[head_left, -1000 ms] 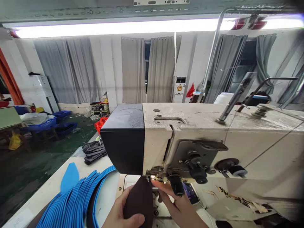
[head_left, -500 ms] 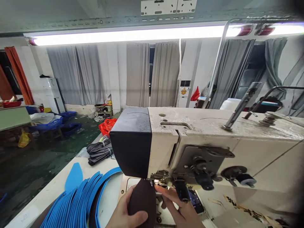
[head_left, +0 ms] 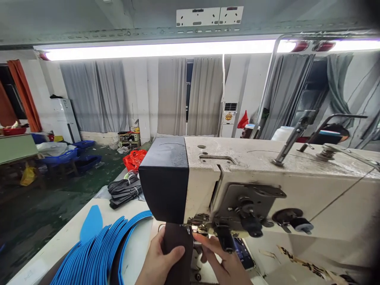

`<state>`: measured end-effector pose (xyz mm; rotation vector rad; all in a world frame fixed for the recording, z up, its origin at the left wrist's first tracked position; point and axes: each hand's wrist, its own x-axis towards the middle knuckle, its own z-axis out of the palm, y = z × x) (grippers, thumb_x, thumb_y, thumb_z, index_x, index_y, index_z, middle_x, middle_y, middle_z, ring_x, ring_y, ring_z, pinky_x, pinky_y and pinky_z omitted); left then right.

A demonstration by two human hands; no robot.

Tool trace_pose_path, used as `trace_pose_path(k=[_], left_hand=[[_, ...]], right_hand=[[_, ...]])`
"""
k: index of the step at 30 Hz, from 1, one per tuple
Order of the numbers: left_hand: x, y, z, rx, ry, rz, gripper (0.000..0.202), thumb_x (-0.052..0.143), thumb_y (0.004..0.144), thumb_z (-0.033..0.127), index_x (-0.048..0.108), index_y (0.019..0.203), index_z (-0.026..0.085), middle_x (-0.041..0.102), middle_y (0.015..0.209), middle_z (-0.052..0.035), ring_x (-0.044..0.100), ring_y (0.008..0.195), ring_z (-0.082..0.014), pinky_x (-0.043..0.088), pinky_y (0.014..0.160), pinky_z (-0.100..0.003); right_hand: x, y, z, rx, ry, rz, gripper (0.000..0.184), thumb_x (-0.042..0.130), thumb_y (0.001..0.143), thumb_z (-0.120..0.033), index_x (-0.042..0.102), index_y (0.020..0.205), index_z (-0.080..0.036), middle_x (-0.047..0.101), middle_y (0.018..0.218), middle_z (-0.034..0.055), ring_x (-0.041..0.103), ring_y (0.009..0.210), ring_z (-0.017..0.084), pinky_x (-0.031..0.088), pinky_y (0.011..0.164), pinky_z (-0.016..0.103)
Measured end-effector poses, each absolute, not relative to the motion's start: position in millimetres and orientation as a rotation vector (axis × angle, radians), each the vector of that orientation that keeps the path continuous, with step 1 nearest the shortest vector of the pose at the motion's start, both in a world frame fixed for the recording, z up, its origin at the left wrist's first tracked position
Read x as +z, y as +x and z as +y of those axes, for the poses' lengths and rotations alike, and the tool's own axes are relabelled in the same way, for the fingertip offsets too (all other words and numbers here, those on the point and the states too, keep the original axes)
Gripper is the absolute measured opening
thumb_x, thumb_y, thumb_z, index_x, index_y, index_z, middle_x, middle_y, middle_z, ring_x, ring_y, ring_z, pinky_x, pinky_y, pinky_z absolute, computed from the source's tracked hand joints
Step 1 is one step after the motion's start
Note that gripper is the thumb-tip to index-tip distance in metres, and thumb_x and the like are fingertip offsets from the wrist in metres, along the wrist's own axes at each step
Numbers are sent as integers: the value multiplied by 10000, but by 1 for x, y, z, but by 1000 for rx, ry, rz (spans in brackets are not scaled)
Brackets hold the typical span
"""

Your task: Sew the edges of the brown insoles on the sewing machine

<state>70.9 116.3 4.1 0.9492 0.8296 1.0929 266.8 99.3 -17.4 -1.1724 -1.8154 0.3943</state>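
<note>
My left hand (head_left: 162, 255) is closed on a dark brown flat piece (head_left: 177, 253), thumb on top and fingers at its left edge. The piece's far end lies beneath the sewing machine's (head_left: 252, 158) head, beside the presser foot (head_left: 190, 229). My right hand (head_left: 224, 259) is on the other side, index finger stretched toward the piece's right edge by the needle area. Its other fingers are apart and partly hidden behind a black knob (head_left: 225, 238). The stitching point itself is mostly hidden.
A fanned row of blue curved strips (head_left: 89, 257) lies on the white table (head_left: 67, 231) to the left. Behind it sits a tied bundle of dark strips (head_left: 124, 191) near a red plastic bag (head_left: 135, 159). A phone (head_left: 244, 253) rests right of my right hand.
The brown piece has slid farther under the machine head, and its tapered far end is now out of sight. Both hands stay close to it. The view has shifted slightly.
</note>
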Motion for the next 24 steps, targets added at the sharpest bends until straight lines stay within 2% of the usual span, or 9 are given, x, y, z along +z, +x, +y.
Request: trace_pose_path(k=[5, 10, 13, 16, 19, 24], left_hand=[[0, 78, 113, 1126, 914, 738, 501, 827, 615, 390, 650, 1027, 167, 737, 935, -102, 679, 869, -274, 528, 789, -357], [1, 74, 111, 1083, 966, 701, 461, 834, 613, 379, 634, 982, 188, 732, 836, -68, 678, 761, -215, 532, 700, -292], [5, 67, 112, 944, 962, 717, 453, 839, 601, 336, 608, 966, 199, 715, 830, -43, 644, 613, -145, 496, 537, -211], [14, 61, 113, 810, 967, 757, 540, 830, 586, 299, 575, 1055, 219, 697, 848, -22, 605, 533, -113, 429, 401, -169], [23, 58, 116, 788, 983, 755, 604, 801, 572, 238, 553, 1122, 217, 680, 779, -1, 581, 522, -99, 423, 398, -154], [30, 60, 125, 836, 1019, 802, 591, 745, 567, 171, 580, 1134, 166, 685, 723, -9, 538, 523, -85, 381, 408, -147]], right_hand=[[-23, 269, 100, 406, -1214, -1839, 459, 337, 987, -495, 662, 1216, -265, 671, 632, 24, 671, 609, 142, 539, 556, 189], [-25, 270, 101, 386, -1202, -1847, 471, 311, 994, -490, 662, 1217, -267, 679, 647, 20, 654, 573, 127, 523, 527, 174], [-25, 269, 101, 345, -1205, -1840, 462, 334, 988, -488, 679, 1193, -259, 680, 644, 20, 657, 590, 132, 538, 566, 186], [-23, 269, 101, 345, -1183, -1844, 460, 335, 991, -478, 676, 1198, -248, 679, 638, 14, 647, 561, 122, 540, 586, 191], [-20, 267, 100, 360, -1179, -1833, 465, 340, 987, -494, 676, 1196, -248, 682, 648, 19, 636, 541, 117, 537, 570, 186], [-19, 267, 101, 434, -1176, -1847, 551, 250, 992, -534, 649, 1240, -245, 678, 612, 29, 640, 537, 125, 508, 482, 165]])
